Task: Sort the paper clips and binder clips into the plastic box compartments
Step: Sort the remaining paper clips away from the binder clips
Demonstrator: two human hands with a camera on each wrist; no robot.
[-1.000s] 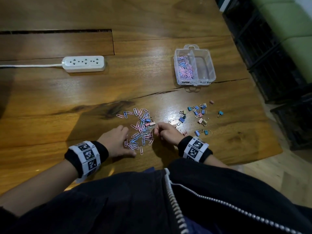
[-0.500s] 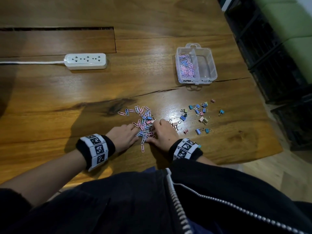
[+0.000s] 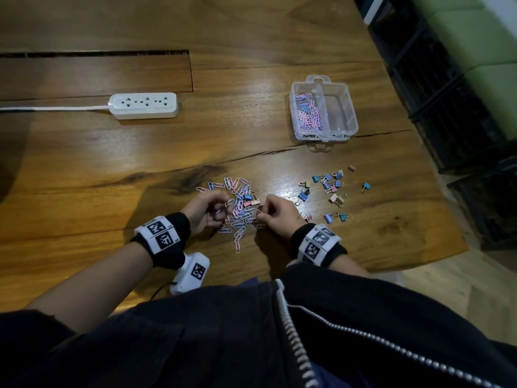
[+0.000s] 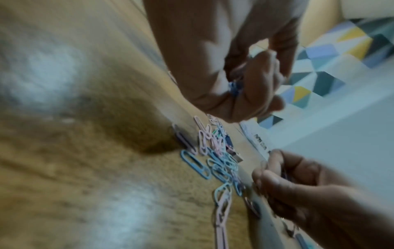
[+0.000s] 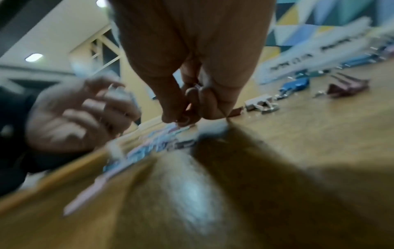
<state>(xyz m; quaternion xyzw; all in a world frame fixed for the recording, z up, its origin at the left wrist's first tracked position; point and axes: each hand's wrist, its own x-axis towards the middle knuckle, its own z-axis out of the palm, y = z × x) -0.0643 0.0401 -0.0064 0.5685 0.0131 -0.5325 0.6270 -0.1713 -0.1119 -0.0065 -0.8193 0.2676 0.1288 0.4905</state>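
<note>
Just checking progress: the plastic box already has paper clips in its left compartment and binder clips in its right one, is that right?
Not quite. The plastic box does hold paper clips in its left compartment, but its right one looks empty in the head view. The binder clips lie loose on the table.

White three-socket power strip (image 3: 144, 105) with white cord (image 3: 53, 108) lying on dark wooden surface (image 3: 251, 32), far left. Black crates (image 3: 453, 107) beside right edge, green cushion (image 3: 475, 37) behind them.

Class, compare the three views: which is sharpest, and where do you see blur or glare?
Head view: sharpest, with glare on the table near the paper clips. Left wrist view: tabletop smeared, clips readable. Right wrist view: blurriest, strong motion streaks across the wood.
</note>
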